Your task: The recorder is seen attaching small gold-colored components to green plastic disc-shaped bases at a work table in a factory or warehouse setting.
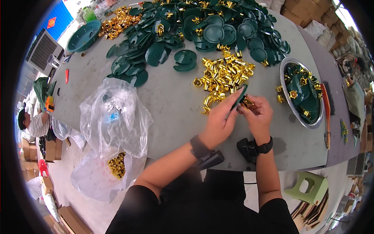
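Observation:
My left hand grips a dark green plastic disc, tilted on edge above the table. Close against it, my right hand pinches a small gold pronged fitting at the disc's face; the fingers partly hide it, so I cannot tell whether it is seated. Just beyond my hands lies a heap of loose gold fittings. Farther back spreads a big pile of green discs, some with gold fittings on them. To the right, a metal-rimmed oval tray holds green discs with gold fittings.
A clear plastic bag lies at the table's left edge, above another bag with gold pieces. A teal basin stands far left. A long-handled brush lies right of the tray. A green stool is below; another person is at left.

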A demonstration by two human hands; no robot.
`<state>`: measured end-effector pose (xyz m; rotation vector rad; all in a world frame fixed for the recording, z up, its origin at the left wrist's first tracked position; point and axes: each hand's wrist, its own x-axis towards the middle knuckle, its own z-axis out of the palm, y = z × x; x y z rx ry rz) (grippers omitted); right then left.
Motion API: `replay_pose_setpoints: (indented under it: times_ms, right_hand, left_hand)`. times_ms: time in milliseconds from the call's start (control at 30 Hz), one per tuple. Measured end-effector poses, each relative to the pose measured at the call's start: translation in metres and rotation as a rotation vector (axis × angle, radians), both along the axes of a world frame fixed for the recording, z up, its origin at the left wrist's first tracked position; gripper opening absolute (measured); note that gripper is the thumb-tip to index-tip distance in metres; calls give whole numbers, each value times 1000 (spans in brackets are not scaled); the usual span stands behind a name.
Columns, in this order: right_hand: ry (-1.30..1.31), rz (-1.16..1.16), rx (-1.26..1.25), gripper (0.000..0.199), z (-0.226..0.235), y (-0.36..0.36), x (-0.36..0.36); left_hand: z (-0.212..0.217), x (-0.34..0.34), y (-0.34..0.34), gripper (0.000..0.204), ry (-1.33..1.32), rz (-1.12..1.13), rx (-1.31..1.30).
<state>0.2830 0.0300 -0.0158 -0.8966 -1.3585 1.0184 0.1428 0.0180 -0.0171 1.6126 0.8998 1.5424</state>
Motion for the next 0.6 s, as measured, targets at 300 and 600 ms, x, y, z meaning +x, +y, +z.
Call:
replay_pose_setpoints:
  times_ms: [300, 600]
  right_hand:
    - [380, 239, -401, 24, 4, 3, 9]
    - [-131, -448, -91, 29, 43, 19, 66]
  left_hand:
    - [-5, 3, 16, 44, 201, 8, 281]
    - [-9, -8, 33, 44, 210, 131, 192]
